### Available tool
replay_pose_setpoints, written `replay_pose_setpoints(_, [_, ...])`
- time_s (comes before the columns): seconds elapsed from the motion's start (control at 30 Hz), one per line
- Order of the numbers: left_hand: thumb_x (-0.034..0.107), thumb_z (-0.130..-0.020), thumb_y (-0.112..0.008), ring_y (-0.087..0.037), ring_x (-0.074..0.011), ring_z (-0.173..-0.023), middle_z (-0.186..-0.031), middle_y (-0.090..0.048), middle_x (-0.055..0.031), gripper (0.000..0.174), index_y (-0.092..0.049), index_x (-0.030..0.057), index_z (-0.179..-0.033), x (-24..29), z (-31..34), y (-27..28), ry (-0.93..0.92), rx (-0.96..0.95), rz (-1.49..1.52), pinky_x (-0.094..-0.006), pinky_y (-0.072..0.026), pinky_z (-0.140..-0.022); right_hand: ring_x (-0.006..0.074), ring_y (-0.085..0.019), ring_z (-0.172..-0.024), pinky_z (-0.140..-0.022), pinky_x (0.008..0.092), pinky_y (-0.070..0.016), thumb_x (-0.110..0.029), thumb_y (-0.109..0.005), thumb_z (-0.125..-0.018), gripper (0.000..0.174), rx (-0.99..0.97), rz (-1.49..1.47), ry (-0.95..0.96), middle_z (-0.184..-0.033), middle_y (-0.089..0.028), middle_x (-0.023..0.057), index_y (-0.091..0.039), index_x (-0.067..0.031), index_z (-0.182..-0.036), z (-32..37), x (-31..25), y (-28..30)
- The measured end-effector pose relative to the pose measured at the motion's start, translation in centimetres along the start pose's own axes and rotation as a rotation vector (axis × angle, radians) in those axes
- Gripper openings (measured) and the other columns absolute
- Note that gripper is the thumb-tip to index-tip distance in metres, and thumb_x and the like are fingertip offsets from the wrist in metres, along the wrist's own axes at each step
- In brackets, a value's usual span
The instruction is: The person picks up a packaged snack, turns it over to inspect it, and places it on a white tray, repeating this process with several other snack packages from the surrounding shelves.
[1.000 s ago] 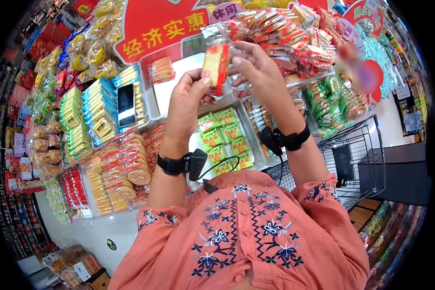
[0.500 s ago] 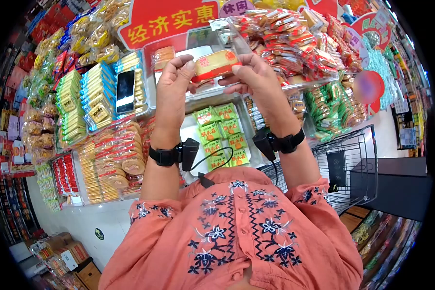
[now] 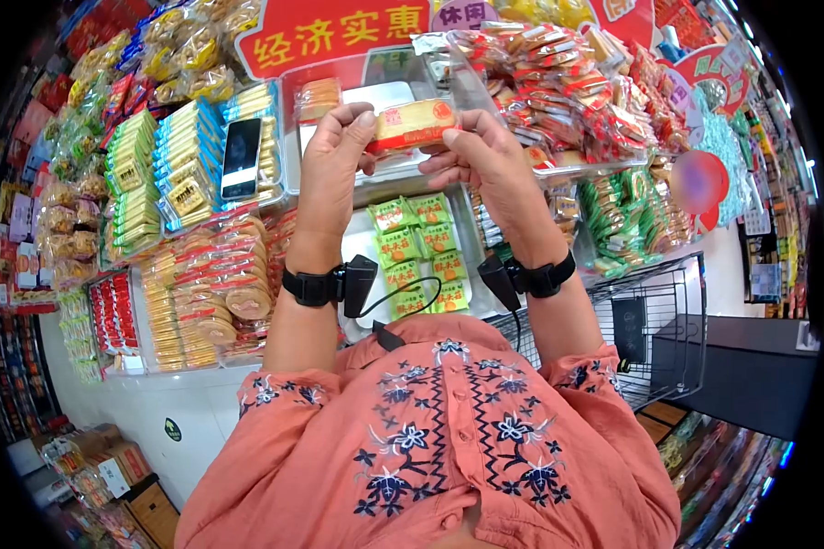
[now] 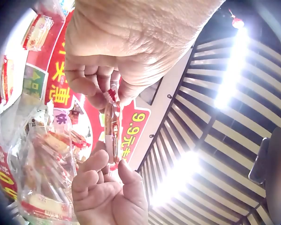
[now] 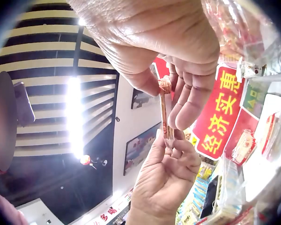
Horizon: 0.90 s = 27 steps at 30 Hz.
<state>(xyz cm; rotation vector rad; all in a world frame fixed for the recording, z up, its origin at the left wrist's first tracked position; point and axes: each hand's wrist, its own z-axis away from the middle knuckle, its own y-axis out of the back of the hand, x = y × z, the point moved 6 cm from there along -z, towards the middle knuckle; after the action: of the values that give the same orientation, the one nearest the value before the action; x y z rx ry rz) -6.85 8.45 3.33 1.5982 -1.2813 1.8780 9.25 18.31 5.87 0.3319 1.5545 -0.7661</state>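
Note:
A flat snack packet (image 3: 414, 126), pale yellow with red print and a red lower edge, lies lengthwise between both hands. My left hand (image 3: 332, 156) pinches its left end between thumb and fingers. At the other end, my right hand (image 3: 487, 151) pinches the wrapper, its lower fingers loosely bent below. The left wrist view shows the packet (image 4: 112, 129) edge-on, with a crimped red wrapper end at the left thumb. Seen from the right wrist, the thin packet (image 5: 165, 110) spans from one hand to the other. Beneath them stands a clear bin (image 3: 288, 165) with a white bottom.
A similar packet (image 3: 319, 97) lies in the bin's back left. Green packets (image 3: 421, 242) sit in the nearer bin. A phone (image 3: 242, 157) rests on snack packs at left. Red-wrapped packs (image 3: 563, 91) are heaped at right, and a wire cart (image 3: 659, 320) stands at lower right.
The packet has turned from upright to lengthwise. My right hand, earlier beside it with spread fingers, has come to pinch its right end; my left hand has moved left with the other end.

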Motion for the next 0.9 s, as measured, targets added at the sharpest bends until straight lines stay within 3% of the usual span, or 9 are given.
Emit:
replay_pose_setpoints(0.3, [0.026, -0.099, -0.065, -0.054, -0.0039, -0.075, -0.097, -0.064, 0.0019, 0.027, -0.062, 0.0069, -0.117, -0.9, -0.1, 0.8, 0.020, -0.004, 0.019, -0.0196, -0.0422, -0.059, 0.0220, -0.073, -0.088, -0.068, 0.0286, -0.0605, -0.020, -0.061, -0.098, 0.035, -0.002, 0.024, -0.015, -0.109, -0.067, 0.0171, -0.048, 0.0043, -0.119, -0.2, 0.3, -0.2])
replay_pose_setpoints(0.4, [0.031, -0.098, -0.066, -0.054, -0.0067, -0.077, -0.093, -0.063, 0.0005, 0.029, -0.062, 0.0053, -0.113, -0.8, 0.2, 0.8, 0.031, 0.011, 0.021, -0.0217, -0.0420, -0.061, 0.0216, -0.073, -0.086, -0.068, 0.0287, -0.0603, -0.021, -0.061, -0.098, 0.035, 0.004, 0.016, -0.042, -0.108, -0.067, 0.0166, -0.049, 0.0040, -0.119, -0.4, 0.9, -0.1])
replay_pose_setpoints(0.9, [0.032, -0.097, -0.068, -0.058, -0.0074, -0.076, -0.098, -0.066, 0.0018, 0.032, -0.063, 0.0075, -0.117, -2.4, 0.0, 2.3, 0.092, 0.043, 0.010, -0.0204, -0.0434, -0.062, 0.0206, -0.072, -0.084, -0.068, 0.0284, -0.0602, -0.019, -0.061, -0.098, 0.032, 0.005, -0.030, -0.106, -0.106, -0.067, 0.0172, -0.049, 0.0030, -0.118, -1.1, 2.9, 0.0])
